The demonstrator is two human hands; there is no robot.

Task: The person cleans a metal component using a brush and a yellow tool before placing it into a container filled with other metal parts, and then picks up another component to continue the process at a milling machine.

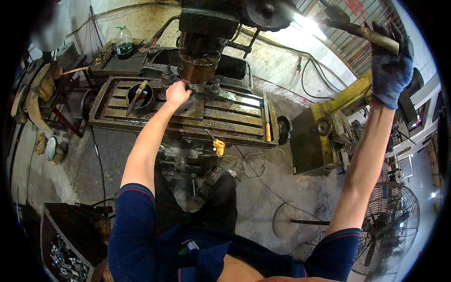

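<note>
My bare left hand (178,95) is closed just under the spindle head (195,70) of a milling machine. What its fingers hold is hidden from view. Raised at the upper right, my right hand (392,70) wears a dark blue glove and grips the end of a long brownish bar-like handle (364,35). Beneath my left hand lies the slotted machine table (225,123), wet and strewn with chips. A black pot (147,99) with a brush (135,99) across it stands on the table's left part. Along its right end lies a file (268,127) with a yellow-orange handle.
An orange-yellow switch or knob (219,147) hangs at the table's front edge. To the right stands a yellow-and-dark machine (312,136), with a floor fan (383,225) nearer me. A bin of metal parts (66,258) is at lower left. Cable (256,164) lies coiled on the floor.
</note>
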